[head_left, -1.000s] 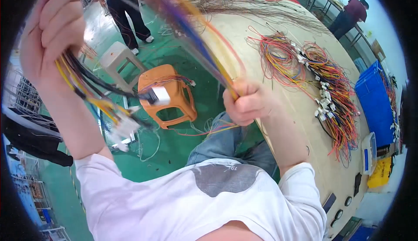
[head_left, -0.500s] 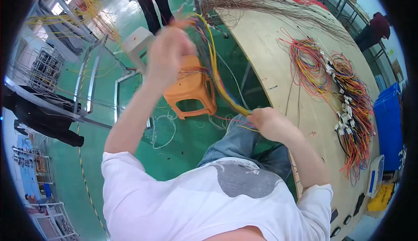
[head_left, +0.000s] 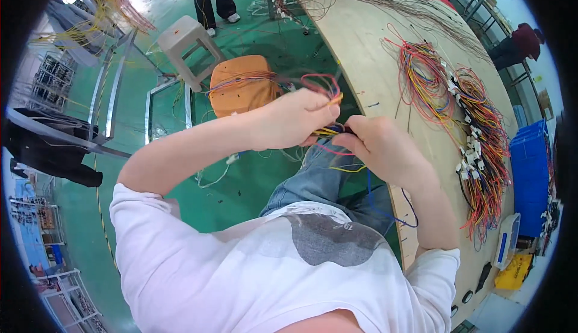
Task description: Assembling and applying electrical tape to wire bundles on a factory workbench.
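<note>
My left hand (head_left: 295,118) and my right hand (head_left: 385,149) are close together over my lap, beside the table's edge. Both are closed on a bundle of coloured wires (head_left: 328,130), with yellow, dark and red strands showing between them. Pink ends loop up above my left hand. Loose blue, yellow and pink ends hang below my right hand, the blue one curling near the table edge. My fingers hide much of the bundle. Left of my hands stands an orange stool (head_left: 235,101) with more wires (head_left: 247,80) across its seat.
A wooden table (head_left: 355,50) runs along my right, bearing coiled wires (head_left: 421,86) and harnesses with white connectors (head_left: 475,152). A grey stool (head_left: 174,39) and metal frames (head_left: 149,110) stand left. A blue bin (head_left: 530,176) is far right. Other people stand beyond.
My left hand has come down and right toward my right hand, which has risen slightly. The wire bundle, stretched in a long curve before, is now gathered between them.
</note>
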Demonstrator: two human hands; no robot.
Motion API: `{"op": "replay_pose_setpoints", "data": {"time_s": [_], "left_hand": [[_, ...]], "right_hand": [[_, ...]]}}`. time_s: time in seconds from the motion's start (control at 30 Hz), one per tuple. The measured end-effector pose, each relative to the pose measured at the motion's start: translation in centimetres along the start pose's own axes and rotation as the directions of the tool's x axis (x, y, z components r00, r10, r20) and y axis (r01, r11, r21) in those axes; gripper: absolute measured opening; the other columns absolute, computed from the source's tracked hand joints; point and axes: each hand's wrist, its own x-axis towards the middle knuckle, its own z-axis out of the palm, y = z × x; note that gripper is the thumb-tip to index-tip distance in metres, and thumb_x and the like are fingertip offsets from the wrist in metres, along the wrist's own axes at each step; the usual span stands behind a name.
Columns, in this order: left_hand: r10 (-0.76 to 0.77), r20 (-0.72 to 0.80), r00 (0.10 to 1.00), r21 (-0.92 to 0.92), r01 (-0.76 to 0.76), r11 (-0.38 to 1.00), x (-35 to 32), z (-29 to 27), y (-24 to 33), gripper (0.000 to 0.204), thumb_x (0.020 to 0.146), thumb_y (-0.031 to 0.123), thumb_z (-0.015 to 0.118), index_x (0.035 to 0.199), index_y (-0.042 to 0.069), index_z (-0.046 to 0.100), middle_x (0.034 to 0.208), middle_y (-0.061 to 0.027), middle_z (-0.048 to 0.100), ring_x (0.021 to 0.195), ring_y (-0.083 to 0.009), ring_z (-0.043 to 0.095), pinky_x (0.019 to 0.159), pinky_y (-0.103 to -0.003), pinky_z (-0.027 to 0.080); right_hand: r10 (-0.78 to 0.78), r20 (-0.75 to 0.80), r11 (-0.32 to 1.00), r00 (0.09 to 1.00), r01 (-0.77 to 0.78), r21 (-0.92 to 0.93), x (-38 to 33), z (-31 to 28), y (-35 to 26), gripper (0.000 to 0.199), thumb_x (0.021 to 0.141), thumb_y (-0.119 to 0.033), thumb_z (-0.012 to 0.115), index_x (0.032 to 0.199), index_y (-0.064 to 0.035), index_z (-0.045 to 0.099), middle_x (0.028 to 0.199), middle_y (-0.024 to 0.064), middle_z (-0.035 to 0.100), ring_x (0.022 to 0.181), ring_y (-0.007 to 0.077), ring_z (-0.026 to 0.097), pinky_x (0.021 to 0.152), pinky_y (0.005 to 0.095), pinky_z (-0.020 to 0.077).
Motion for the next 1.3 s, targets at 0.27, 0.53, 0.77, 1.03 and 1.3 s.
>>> {"op": "replay_pose_setpoints", "data": {"time_s": [0.27, 0.53, 0.77, 1.03, 1.3], "left_hand": [[-0.176, 0.558, 0.811, -0.329, 0.411, 0.850, -4.2, -0.3, 1.2, 0.019, 0.084, 0.022, 0.047, 0.090, 0.005, 0.052, 0.055, 0.0062, 0.039, 0.044, -0.0010, 0.031, 0.037, -0.018, 0.022], [-0.068, -0.102, 0.993, -0.949, -0.076, 0.307, -9.3, -6.5, -2.1, 0.020, 0.090, 0.024, 0.037, 0.079, 0.008, 0.040, 0.051, 0.0082, 0.027, 0.035, -0.0009, 0.020, 0.031, -0.018, 0.016], [-0.355, -0.498, 0.791, -0.858, -0.391, 0.334, -7.5, -12.5, -8.7, 0.015, 0.087, 0.020, 0.043, 0.078, 0.009, 0.041, 0.053, 0.0058, 0.026, 0.041, -0.0038, 0.024, 0.037, -0.018, 0.019], [-0.083, -0.305, 0.949, -0.393, -0.046, 0.918, -3.1, -3.2, -4.1, 0.021, 0.089, 0.020, 0.038, 0.100, 0.004, 0.044, 0.085, -0.0138, 0.060, 0.079, -0.0187, 0.059, 0.075, -0.030, 0.045], [-0.214, 0.184, 0.959, -0.586, 0.282, 0.760, -1.9, -1.4, -1.3, 0.025, 0.088, 0.027, 0.040, 0.080, 0.005, 0.048, 0.049, 0.0011, 0.039, 0.038, -0.0044, 0.032, 0.035, -0.021, 0.023]], "right_hand": [[-0.191, 0.585, 0.823, 0.788, -0.196, 0.533, -1.3, -1.7, 1.1, 0.027, 0.081, -0.023, 0.054, 0.068, 0.0007, 0.051, 0.053, 0.0027, 0.054, 0.048, 0.0094, 0.050, 0.047, 0.0255, 0.0384], [-0.015, 0.489, 0.100, 0.872, -0.486, 0.868, -5.6, -0.4, 9.5, 0.024, 0.085, -0.018, 0.045, 0.066, -0.0046, 0.049, 0.051, -0.0011, 0.042, 0.043, 0.0049, 0.038, 0.039, 0.0177, 0.0280], [0.384, 0.377, 0.606, 0.843, -0.538, 0.586, -6.0, 1.1, 10.8, 0.020, 0.085, -0.016, 0.043, 0.071, -0.0045, 0.052, 0.057, 0.0016, 0.048, 0.050, 0.0085, 0.045, 0.046, 0.0207, 0.0345], [-0.326, 0.310, 0.939, 0.893, 0.343, 0.001, 1.9, 1.8, -0.4, 0.019, 0.082, -0.020, 0.046, 0.078, -0.0036, 0.054, 0.073, 0.0164, 0.056, 0.071, 0.0332, 0.055, 0.061, 0.0403, 0.0428], [-0.054, 0.060, 0.989, 0.997, 0.045, 0.139, 4.4, -1.1, -0.4, 0.032, 0.080, -0.030, 0.051, 0.066, -0.0019, 0.056, 0.057, 0.0118, 0.053, 0.054, 0.0205, 0.054, 0.050, 0.0336, 0.0416]]}}
